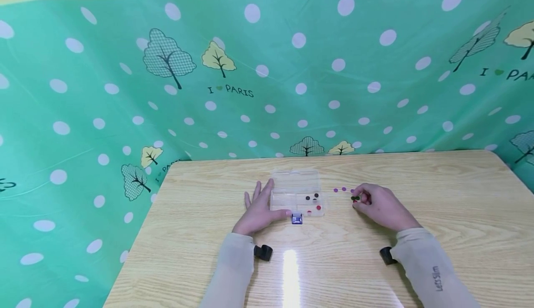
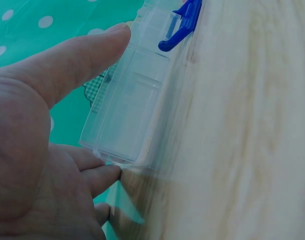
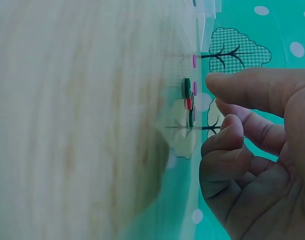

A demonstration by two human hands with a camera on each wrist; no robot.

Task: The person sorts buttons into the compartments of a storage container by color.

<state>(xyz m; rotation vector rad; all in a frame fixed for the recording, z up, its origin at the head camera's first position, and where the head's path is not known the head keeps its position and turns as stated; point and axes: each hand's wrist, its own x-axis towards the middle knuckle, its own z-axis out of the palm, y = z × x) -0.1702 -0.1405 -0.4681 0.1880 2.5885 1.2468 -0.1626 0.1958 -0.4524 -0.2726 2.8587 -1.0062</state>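
A clear plastic compartment box (image 1: 284,200) stands with its lid back and a blue latch (image 1: 296,219) at its front. Black discs (image 1: 308,198) and red discs (image 1: 319,208) lie in its right-hand compartments. My left hand (image 1: 259,213) is spread at the box's left side, its thumb along the front edge by the latch and its fingertips by the corner. To the right of the box, my right hand (image 1: 381,206) is lowered over small green discs (image 1: 355,198) and a red one. Its thumb and forefinger (image 3: 237,120) stand apart beside them, with nothing visible between.
Several purple discs (image 1: 344,189) lie in a row between the box and my right hand. The wooden table (image 1: 208,192) ends at a green dotted cloth (image 1: 233,131) hanging behind it. A bright light reflection (image 1: 291,275) falls on the table's front part.
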